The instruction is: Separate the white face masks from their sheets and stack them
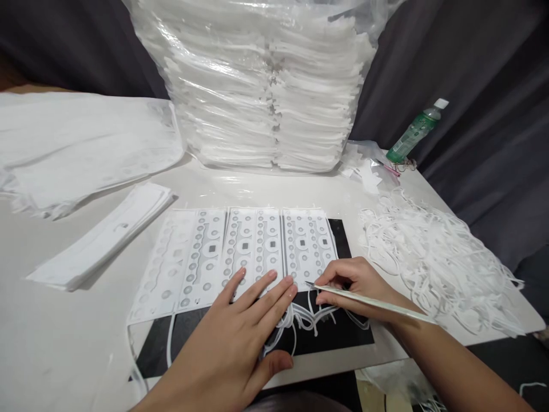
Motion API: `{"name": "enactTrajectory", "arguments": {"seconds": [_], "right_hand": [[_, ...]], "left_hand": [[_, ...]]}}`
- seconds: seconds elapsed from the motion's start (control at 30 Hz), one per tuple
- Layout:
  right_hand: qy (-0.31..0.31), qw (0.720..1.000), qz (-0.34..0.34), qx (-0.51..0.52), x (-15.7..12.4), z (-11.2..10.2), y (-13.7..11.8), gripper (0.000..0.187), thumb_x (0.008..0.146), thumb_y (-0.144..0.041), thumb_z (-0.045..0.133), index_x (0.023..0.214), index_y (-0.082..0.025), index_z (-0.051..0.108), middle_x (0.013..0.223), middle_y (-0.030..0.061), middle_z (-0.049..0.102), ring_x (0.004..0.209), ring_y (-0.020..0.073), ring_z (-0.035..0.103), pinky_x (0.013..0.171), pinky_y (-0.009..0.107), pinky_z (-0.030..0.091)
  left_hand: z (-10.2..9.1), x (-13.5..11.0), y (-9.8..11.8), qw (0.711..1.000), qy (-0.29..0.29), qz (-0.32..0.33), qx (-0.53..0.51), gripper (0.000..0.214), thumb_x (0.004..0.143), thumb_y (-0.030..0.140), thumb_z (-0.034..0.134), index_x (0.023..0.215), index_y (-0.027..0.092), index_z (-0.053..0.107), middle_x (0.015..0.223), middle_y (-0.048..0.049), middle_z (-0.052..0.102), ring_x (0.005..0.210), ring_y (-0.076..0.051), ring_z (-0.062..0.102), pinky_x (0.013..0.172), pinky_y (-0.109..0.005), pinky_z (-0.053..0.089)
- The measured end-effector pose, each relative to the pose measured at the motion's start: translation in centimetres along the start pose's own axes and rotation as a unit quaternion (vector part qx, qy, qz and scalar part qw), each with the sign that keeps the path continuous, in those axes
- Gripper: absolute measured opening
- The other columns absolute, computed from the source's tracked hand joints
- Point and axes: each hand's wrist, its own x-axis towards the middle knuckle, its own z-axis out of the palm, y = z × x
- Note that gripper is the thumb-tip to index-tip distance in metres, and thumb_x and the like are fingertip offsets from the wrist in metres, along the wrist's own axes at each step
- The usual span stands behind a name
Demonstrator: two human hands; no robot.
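Observation:
A white sheet (pixel 218 252) with grey printed circles, curves and small dark squares lies flat in several panels on a black mat (pixel 343 339). My left hand (pixel 242 329) rests palm down on its near edge, fingers spread. In my right hand (pixel 354 286) I hold a slim craft knife (pixel 381 304) with a pale handle like a pen. Its dark pointed tip touches or hovers just over the sheet's lower right part; I cannot tell which. Thin white strips (pixel 306 317) dangle and curl on the mat between my hands.
Behind stands a clear plastic bag (pixel 266 86) packed with white stacks. To the left lie large white sheets (pixel 86 143) and a narrow stack (pixel 107 237). At right are a heap of white trimmings (pixel 441 257), a green-labelled bottle (pixel 416 134) and the table's edge.

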Motion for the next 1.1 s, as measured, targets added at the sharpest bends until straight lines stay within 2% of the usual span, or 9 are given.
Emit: {"name": "enactTrajectory", "arguments": {"seconds": [0.4,0.53,0.8,1.03,1.1], "right_hand": [[-0.021,0.998,0.011,-0.054,0.19,0.21,-0.32,0.017,0.080,-0.032,0.070,0.079,-0.015,0.071,0.061,-0.0011,0.060,0.053,0.0077,0.049,0.051,0.019,0.038],[-0.026,0.998,0.018,-0.051,0.19,0.22,-0.47,0.019,0.080,-0.034,0.069,0.079,-0.016,0.071,0.061,-0.0007,0.060,0.053,0.0085,0.048,0.052,0.020,0.039],[-0.017,0.996,0.068,-0.048,0.21,0.51,-0.62,0.018,0.081,-0.033,0.066,0.074,-0.017,0.068,0.060,-0.0015,0.058,0.053,0.0086,0.047,0.049,0.020,0.036],[-0.019,0.995,0.090,-0.048,0.27,0.71,-0.86,0.018,0.082,-0.033,0.065,0.074,-0.017,0.067,0.061,-0.0021,0.056,0.054,0.0089,0.047,0.050,0.020,0.035],[-0.017,0.995,0.078,-0.067,0.26,0.80,-0.98,0.016,0.083,-0.031,0.064,0.074,-0.017,0.065,0.061,-0.0023,0.055,0.055,0.0093,0.047,0.051,0.021,0.036]], "left_hand": [[0.43,-0.16,0.04,0.999,-0.001,-0.017,-0.032,0.066,0.093,0.054,0.042,0.150,0.027,0.021,0.147,-0.0014,0.042,0.136,-0.026,0.036,0.116,-0.048,0.008],[0.41,-0.18,-0.01,0.999,-0.004,-0.014,-0.028,0.065,0.094,0.053,0.042,0.149,0.025,0.023,0.148,-0.0018,0.040,0.136,-0.027,0.035,0.116,-0.047,0.005],[0.24,0.04,0.03,0.999,-0.005,-0.019,-0.045,0.064,0.094,0.052,0.043,0.149,0.027,0.024,0.147,-0.0018,0.041,0.136,-0.027,0.036,0.115,-0.048,0.012],[-0.11,0.15,0.11,0.999,-0.022,-0.020,-0.030,0.063,0.095,0.051,0.041,0.149,0.026,0.022,0.149,0.0000,0.038,0.137,-0.025,0.034,0.115,-0.046,0.004],[-0.06,0.13,0.14,0.999,-0.019,-0.023,-0.036,0.063,0.095,0.051,0.042,0.149,0.027,0.021,0.149,0.0002,0.038,0.137,-0.025,0.035,0.116,-0.046,0.005]]}}
